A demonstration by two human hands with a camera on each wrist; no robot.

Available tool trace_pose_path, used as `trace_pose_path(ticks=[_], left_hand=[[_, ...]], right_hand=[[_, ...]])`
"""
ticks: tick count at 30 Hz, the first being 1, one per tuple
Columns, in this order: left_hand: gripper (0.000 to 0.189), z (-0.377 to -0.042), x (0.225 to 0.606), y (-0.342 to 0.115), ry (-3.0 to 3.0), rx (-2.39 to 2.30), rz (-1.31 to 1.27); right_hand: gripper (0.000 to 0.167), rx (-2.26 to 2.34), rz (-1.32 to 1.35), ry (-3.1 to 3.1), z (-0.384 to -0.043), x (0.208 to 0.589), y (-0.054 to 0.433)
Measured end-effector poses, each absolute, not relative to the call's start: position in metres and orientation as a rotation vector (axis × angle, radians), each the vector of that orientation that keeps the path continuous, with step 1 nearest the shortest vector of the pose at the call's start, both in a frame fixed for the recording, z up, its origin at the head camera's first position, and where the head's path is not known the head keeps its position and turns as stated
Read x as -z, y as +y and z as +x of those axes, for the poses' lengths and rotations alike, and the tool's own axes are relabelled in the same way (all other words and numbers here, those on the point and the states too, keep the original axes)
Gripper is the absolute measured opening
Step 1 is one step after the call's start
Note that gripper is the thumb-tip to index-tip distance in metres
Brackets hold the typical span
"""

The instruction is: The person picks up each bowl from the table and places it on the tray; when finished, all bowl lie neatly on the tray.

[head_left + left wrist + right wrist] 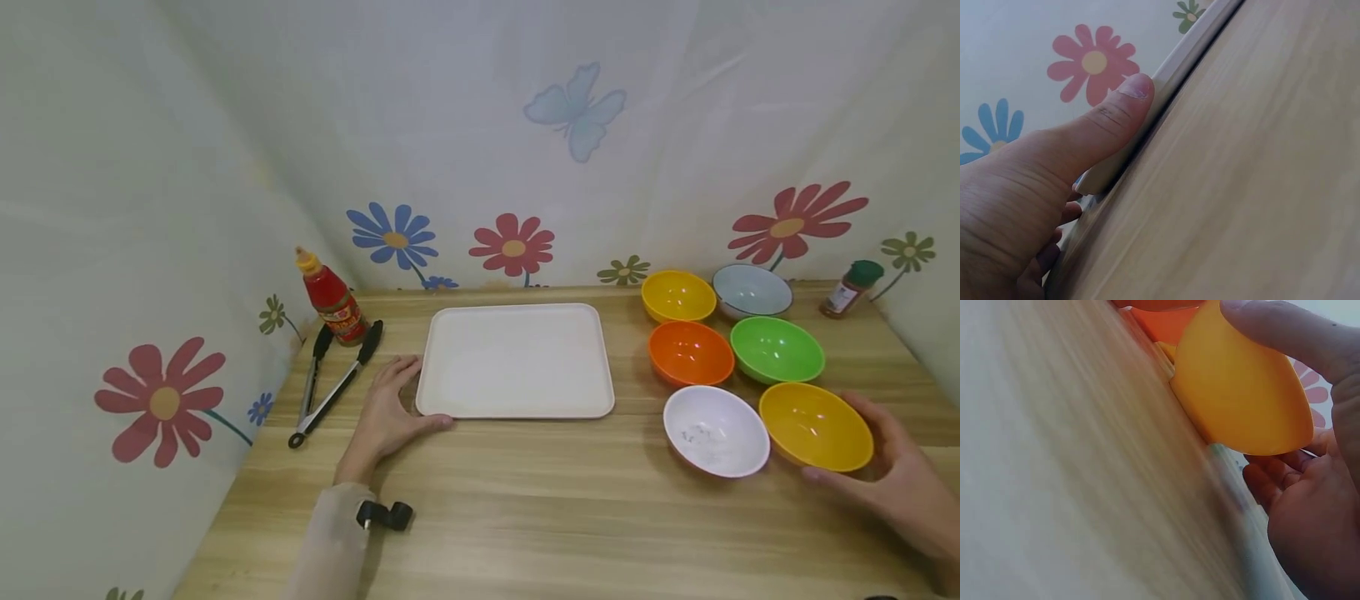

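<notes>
My left hand (pixel 392 407) rests at the near left corner of a white rectangular tray (pixel 516 362). The thumb (pixel 1116 119) lies straight against the tray's front edge, and the other fingers extend along its left side. At the far right, my right hand (pixel 896 467) holds the front yellow bowl (pixel 817 427) from its right side. In the right wrist view its thumb lies on the bowl's wall (pixel 1241 387), with the fingers curving round the opposite side. Left of this bowl sits a white bowl (pixel 716 433), and behind it a green bowl (pixel 777 350).
An orange bowl (pixel 690 354), another yellow bowl (pixel 678 296) and a pale blue bowl (pixel 752 292) stand behind. A green-capped spice jar (pixel 852 289) is at the back right. Tongs (pixel 330 392) lie spread at left, beside a red sauce bottle (pixel 333 300). A flowered curtain (pixel 450 125) encloses the table.
</notes>
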State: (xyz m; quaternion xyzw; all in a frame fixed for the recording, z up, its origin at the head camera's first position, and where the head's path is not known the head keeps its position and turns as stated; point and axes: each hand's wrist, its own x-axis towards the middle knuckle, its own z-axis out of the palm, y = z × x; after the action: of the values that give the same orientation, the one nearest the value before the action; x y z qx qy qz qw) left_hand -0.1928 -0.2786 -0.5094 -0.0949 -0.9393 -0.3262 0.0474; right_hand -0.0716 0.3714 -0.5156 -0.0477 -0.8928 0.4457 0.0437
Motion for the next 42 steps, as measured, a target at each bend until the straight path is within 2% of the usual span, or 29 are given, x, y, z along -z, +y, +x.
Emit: trace_pose_path(ticks=[25,33,42], left_hand=[[0.121,-0.191,0.51,-0.277,-2.881,1.009,-0.278],[0.121,-0.193,0.509,-0.275,-2.88,1.013,-0.281],[0.12,-0.192,0.51,-0.276,-2.885,1.012,-0.292]], right_hand=[[0.11,-1.391,-0.2,-2.72,-0.071,0.516,0.382],[0.102,-1.452,-0.141,-2.588,-0.07,0.497,0.382],[0.1,-1.379,-0.056,-2.616,-0.094,0.462,0.375]])
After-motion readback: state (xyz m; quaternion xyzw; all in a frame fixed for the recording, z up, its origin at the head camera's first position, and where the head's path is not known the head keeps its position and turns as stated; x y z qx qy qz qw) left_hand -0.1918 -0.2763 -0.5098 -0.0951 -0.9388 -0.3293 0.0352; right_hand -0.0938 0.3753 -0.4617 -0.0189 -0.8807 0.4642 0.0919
